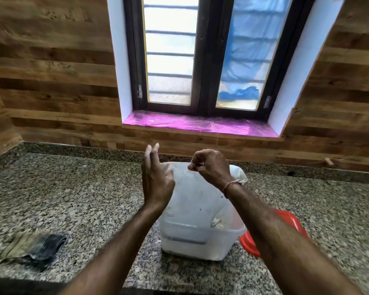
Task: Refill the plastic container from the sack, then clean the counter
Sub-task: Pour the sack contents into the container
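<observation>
Our right hand pinches the top edge of the thin white woven sack, which hangs down into the translucent rectangular plastic container on the speckled granite counter. Our left hand is just beside the sack, fingers straight, gripping nothing. With one pinch carrying it, we judge the sack could sag or twist, and whatever is left inside might spill past the rim onto the counter or the red plastic lid alongside
</observation>
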### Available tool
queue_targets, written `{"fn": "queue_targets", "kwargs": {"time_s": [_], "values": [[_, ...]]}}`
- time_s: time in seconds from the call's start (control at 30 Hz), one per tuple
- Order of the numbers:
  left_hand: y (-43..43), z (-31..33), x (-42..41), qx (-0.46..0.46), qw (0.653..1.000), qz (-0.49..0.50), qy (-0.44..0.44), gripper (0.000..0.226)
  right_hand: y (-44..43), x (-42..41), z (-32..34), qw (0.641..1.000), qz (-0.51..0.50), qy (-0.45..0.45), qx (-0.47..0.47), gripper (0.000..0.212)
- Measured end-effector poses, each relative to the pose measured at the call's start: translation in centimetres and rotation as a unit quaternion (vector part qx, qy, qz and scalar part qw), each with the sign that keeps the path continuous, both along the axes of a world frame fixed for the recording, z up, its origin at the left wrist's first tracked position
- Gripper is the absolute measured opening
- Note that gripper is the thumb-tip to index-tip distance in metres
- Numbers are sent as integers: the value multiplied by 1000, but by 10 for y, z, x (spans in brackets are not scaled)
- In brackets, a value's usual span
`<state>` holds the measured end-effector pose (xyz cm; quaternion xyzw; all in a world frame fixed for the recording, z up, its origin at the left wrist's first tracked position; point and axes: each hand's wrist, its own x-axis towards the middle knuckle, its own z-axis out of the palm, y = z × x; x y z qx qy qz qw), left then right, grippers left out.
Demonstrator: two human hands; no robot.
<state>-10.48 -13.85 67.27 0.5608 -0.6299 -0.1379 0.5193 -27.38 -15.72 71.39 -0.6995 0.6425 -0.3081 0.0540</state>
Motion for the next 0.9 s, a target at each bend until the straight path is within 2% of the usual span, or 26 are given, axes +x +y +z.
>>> {"fn": "queue_targets", "kwargs": {"time_s": [0.07, 0.13, 0.23, 0.33, 0.4, 0.5, 0.57, 0.63, 0.7, 0.77, 0.83, 0.9], "values": [[1, 16, -5, -62, 995, 10, -80, 93, 0, 4, 2, 1000, 3, 4, -7, 15], [4, 35, -7, -94, 988, 1, -121, 101, 0, 6, 5, 1000, 5, 2, -6, 13], [4, 46, -1, -117, 972, 15, -203, 94, -1, 3, 8, 1000, -5, -11, -12, 13], [3, 42, 6, 7, 947, -37, -318, 71, -4, -1, 9, 1000, -20, -12, 2, 13], [4, 35, 9, 17, 949, -44, -310, 80, -4, -1, 7, 1000, -25, -15, 10, 14], [2, 30, 10, -71, 947, 14, -313, 98, -4, 0, 7, 999, -19, -33, -1, 13], [4, 30, 10, -26, 937, -10, -347, 86, -4, 2, 8, 1000, -12, -27, -6, 12], [3, 32, 11, 38, 942, -43, -329, 68, -2, 3, 7, 1000, -12, -1, -8, 13], [6, 32, 11, -4, 954, -32, -299, 82, -2, 3, 3, 1000, -17, 1, -4, 12], [8, 33, 13, -85, 948, 18, -307, 95, -3, 3, 1, 1000, -15, -12, -9, 14], [12, 33, 12, -121, 939, 34, -321, 93, -4, 4, 3, 999, -10, -18, -25, 15], [11, 33, 10, -65, 947, -2, -314, 76, -3, 5, 3, 999, -9, -5, -38, 15]]}}
